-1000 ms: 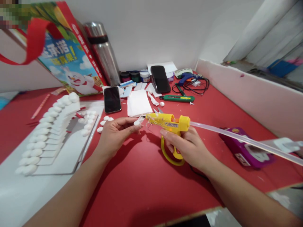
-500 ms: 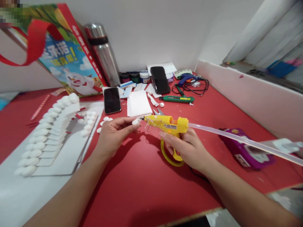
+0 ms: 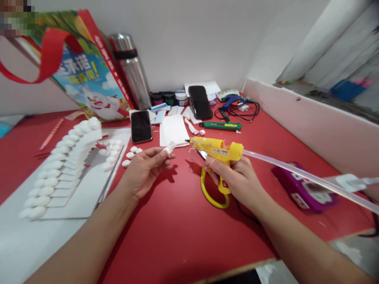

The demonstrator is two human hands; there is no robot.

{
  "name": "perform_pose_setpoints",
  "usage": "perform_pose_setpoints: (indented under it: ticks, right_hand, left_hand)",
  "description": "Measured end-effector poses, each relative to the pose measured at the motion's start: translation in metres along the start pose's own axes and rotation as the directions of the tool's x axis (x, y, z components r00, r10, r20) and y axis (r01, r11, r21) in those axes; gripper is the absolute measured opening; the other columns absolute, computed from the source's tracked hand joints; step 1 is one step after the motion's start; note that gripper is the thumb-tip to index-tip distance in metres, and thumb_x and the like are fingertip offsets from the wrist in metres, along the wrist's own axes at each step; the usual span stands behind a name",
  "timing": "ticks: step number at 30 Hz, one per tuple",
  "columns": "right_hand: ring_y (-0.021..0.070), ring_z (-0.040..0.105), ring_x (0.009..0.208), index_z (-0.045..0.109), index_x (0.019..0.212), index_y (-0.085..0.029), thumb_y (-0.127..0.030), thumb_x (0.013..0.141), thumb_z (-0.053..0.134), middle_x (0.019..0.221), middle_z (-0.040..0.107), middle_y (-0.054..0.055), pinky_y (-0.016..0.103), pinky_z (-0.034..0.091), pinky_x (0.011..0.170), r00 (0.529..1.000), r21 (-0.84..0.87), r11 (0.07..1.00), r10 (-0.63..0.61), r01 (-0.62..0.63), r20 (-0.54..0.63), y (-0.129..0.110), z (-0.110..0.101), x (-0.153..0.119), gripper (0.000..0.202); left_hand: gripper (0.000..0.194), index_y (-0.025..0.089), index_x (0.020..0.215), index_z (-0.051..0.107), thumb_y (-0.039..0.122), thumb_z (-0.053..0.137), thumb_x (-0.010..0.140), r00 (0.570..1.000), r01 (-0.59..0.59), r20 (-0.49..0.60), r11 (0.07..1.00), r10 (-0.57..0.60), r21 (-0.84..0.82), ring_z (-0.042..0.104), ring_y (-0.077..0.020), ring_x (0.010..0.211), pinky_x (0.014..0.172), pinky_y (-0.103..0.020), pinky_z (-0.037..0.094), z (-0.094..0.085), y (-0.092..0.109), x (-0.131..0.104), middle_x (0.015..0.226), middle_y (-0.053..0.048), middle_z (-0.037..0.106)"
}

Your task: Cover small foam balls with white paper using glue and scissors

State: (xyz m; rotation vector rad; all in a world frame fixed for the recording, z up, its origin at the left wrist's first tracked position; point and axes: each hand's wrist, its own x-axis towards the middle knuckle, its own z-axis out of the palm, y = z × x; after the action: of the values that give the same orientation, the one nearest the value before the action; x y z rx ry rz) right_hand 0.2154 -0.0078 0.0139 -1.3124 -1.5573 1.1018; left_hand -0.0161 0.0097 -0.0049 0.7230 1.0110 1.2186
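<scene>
Between the thumb and fingers of my left hand (image 3: pixel 149 167) is a small white rounded piece (image 3: pixel 168 150), its far side partly hidden by the fingertips. My right hand (image 3: pixel 233 173) grips a yellow hot glue gun (image 3: pixel 211 145), whose dark nozzle points left, a short gap from the piece. A long clear glue stick (image 3: pixel 284 163) runs out of the gun's back. Thin glue strands hang near its front. Below the gun lie scissors with yellow handles (image 3: pixel 215 202). Further left stands a white stepped model (image 3: pixel 69 173) edged with rounded white pieces.
Loose white pieces (image 3: pixel 128 156) lie beside my left wrist. Behind are a phone (image 3: pixel 141 126), white card (image 3: pixel 173 130), a green utility knife (image 3: pixel 222 126), a dark phone (image 3: pixel 200 102), a steel flask (image 3: pixel 130 71) and a printed bag (image 3: pixel 94 79). A purple box (image 3: pixel 304 189) sits right.
The glue gun has moved right, and its nozzle is now apart from the white piece. My left hand has shifted slightly and still pinches the piece.
</scene>
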Motion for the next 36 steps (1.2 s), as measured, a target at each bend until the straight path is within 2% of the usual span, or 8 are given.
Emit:
perform_pose_setpoints:
  ticks: [6, 10, 14, 19, 23, 30, 33, 36]
  right_hand:
    - [0.0121, 0.048, 0.051, 0.053, 0.063, -0.019, -0.048, 0.092, 0.06, 0.054, 0.051, -0.001, 0.026, 0.037, 0.05, 0.994, -0.182, 0.983, -0.031, 0.012, -0.102, 0.003, -0.02, 0.007, 0.041]
    - [0.0125, 0.044, 0.05, 0.053, 0.061, -0.019, -0.055, 0.089, 0.062, 0.054, 0.049, -0.001, 0.027, 0.031, 0.048, 0.991, -0.407, 0.909, 0.036, -0.087, -0.133, 0.015, -0.043, 0.01, 0.047]
    - [0.0126, 0.042, 0.052, 0.05, 0.06, -0.019, -0.059, 0.089, 0.06, 0.054, 0.046, -0.002, 0.027, 0.03, 0.049, 0.981, -0.503, 0.86, -0.017, -0.084, -0.192, 0.027, -0.059, 0.012, 0.051]
    - [0.0138, 0.042, 0.05, 0.049, 0.058, -0.02, -0.064, 0.089, 0.056, 0.052, 0.048, 0.0, 0.029, 0.028, 0.05, 0.97, -0.611, 0.779, -0.014, -0.142, -0.244, 0.031, -0.069, 0.014, 0.055]
    - [0.014, 0.04, 0.048, 0.04, 0.052, -0.023, -0.065, 0.087, 0.057, 0.049, 0.043, 0.0, 0.031, 0.026, 0.051, 0.958, -0.687, 0.691, 0.025, -0.222, -0.284, 0.033, -0.073, 0.019, 0.057]
    - [0.0202, 0.055, 0.06, 0.043, 0.06, -0.024, -0.054, 0.083, 0.065, 0.065, 0.06, 0.007, 0.034, 0.04, 0.06, 0.957, -0.783, 0.581, -0.025, -0.222, -0.291, 0.033, -0.077, 0.016, 0.044]
    - [0.0282, 0.066, 0.076, 0.057, 0.074, -0.019, -0.054, 0.087, 0.062, 0.082, 0.069, 0.015, 0.039, 0.049, 0.07, 0.969, -0.824, 0.539, -0.058, -0.172, -0.24, 0.034, -0.082, 0.0, 0.037]
    - [0.0369, 0.068, 0.106, 0.065, 0.115, -0.01, -0.052, 0.093, 0.053, 0.118, 0.07, 0.024, 0.046, 0.054, 0.086, 0.969, -0.884, 0.464, -0.183, -0.062, -0.164, 0.035, -0.088, -0.031, 0.049]
  left_hand:
    - [0.028, 0.01, 0.078, 0.078, 0.023, 0.095, 0.061, 0.999, 0.042, 0.017, 0.997, -0.041, -0.07, 0.063, -0.0062, 0.059, 0.061, -0.016, 0.056, 0.001, 0.002, -0.003, 0.078, -0.006, 0.076]
    - [0.03, 0.01, 0.078, 0.078, 0.025, 0.096, 0.06, 1.0, 0.019, 0.003, 0.998, -0.019, -0.059, 0.063, -0.0067, 0.061, 0.062, -0.017, 0.056, 0.003, 0.005, -0.004, 0.078, -0.006, 0.075]
    - [0.028, 0.012, 0.08, 0.079, 0.025, 0.095, 0.062, 1.0, 0.016, 0.019, 0.999, -0.015, -0.036, 0.063, -0.0072, 0.062, 0.064, -0.019, 0.058, 0.004, 0.006, -0.004, 0.08, -0.006, 0.076]
    - [0.026, 0.012, 0.081, 0.079, 0.025, 0.094, 0.064, 1.0, 0.007, 0.02, 0.999, -0.006, -0.033, 0.063, -0.007, 0.062, 0.064, -0.019, 0.057, 0.002, 0.005, -0.005, 0.08, -0.006, 0.076]
    - [0.027, 0.012, 0.081, 0.079, 0.025, 0.094, 0.064, 0.999, 0.02, 0.037, 0.999, -0.018, -0.046, 0.063, -0.0057, 0.061, 0.062, -0.016, 0.056, 0.003, 0.006, -0.006, 0.079, -0.006, 0.076]
    - [0.026, 0.011, 0.079, 0.079, 0.025, 0.095, 0.063, 0.996, 0.028, 0.086, 0.997, -0.021, -0.076, 0.064, -0.0054, 0.059, 0.059, -0.013, 0.056, 0.005, 0.007, -0.008, 0.077, -0.005, 0.075]
    - [0.025, 0.012, 0.08, 0.079, 0.025, 0.094, 0.065, 0.995, 0.029, 0.101, 0.996, -0.02, -0.087, 0.064, -0.0054, 0.06, 0.06, -0.013, 0.056, 0.004, 0.007, -0.008, 0.077, -0.005, 0.075]
    - [0.024, 0.012, 0.08, 0.079, 0.025, 0.094, 0.066, 0.993, 0.029, 0.114, 0.995, -0.018, -0.096, 0.064, -0.0051, 0.06, 0.06, -0.012, 0.056, 0.003, 0.006, -0.009, 0.076, -0.004, 0.075]
